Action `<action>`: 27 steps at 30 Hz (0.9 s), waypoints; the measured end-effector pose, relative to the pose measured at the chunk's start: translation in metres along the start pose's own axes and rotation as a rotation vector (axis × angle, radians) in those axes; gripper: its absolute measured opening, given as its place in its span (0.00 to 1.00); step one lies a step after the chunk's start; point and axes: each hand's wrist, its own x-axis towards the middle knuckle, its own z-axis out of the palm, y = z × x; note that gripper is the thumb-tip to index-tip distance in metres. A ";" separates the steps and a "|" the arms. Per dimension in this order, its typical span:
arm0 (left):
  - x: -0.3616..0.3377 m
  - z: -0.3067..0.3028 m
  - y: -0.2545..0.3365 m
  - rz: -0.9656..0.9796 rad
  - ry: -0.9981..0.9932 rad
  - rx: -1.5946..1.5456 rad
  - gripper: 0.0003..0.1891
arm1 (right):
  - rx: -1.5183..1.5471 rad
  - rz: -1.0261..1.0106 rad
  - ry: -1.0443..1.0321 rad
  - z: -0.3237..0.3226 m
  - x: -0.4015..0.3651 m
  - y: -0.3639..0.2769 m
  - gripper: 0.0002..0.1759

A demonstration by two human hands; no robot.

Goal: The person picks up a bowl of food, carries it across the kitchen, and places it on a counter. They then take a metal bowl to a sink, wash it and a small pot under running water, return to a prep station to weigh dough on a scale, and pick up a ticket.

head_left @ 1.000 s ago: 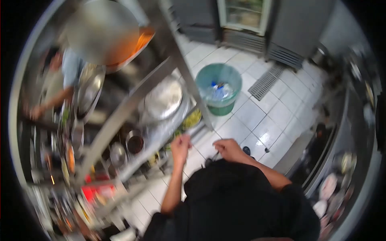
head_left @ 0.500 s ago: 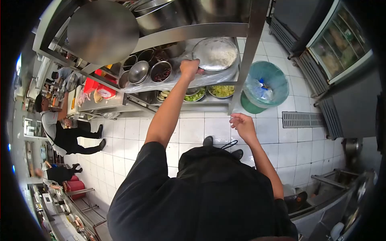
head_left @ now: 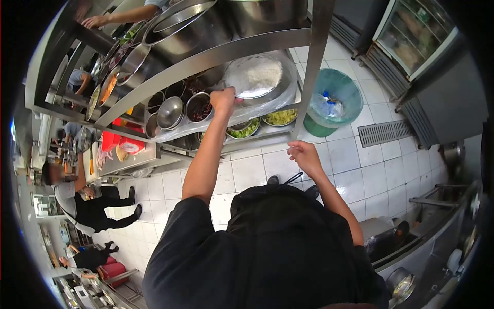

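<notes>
left hand (head_left: 225, 98) clamped on the near rim of the rice bowl (head_left: 256, 76), under the steel shelf (head_left: 216, 55) beam. right hand (head_left: 304, 156) empty, fingers loosely apart, below that shelf. risk: a one-handed rim grip may tip the bowl, spilling rice.

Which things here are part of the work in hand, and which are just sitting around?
In use: left hand gripping the rim of the metal bowl of white food; right hand open, empty.
Lying about: small steel bowls, bowls of greens, green bin.
</notes>
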 end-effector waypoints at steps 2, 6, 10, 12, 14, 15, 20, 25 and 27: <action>0.004 -0.016 -0.002 0.022 0.004 -0.006 0.11 | 0.003 -0.019 0.004 0.008 0.008 0.002 0.13; 0.004 -0.043 -0.007 0.001 0.054 -0.042 0.08 | -0.008 -0.044 0.006 0.019 0.025 0.007 0.13; 0.011 -0.058 -0.018 -0.001 0.057 -0.114 0.05 | -0.016 -0.034 -0.019 0.030 0.032 0.008 0.13; 0.012 -0.061 -0.023 0.008 0.057 -0.144 0.05 | -0.026 -0.004 -0.038 0.034 0.030 0.008 0.13; 0.013 -0.064 -0.024 0.005 0.050 -0.175 0.05 | -0.051 0.021 -0.056 0.035 0.027 0.010 0.13; 0.015 -0.065 -0.022 0.001 0.051 -0.179 0.05 | -0.026 0.027 -0.066 0.034 0.025 0.013 0.13; 0.022 -0.065 -0.007 -0.006 0.067 -0.058 0.04 | 0.038 0.095 -0.025 0.001 0.005 0.037 0.14; 0.010 -0.080 -0.017 0.092 0.002 -0.020 0.12 | 0.146 0.198 0.085 -0.061 -0.027 0.066 0.12; -0.031 -0.081 -0.011 0.219 -0.054 0.294 0.23 | 0.111 0.172 0.142 -0.090 -0.037 0.100 0.11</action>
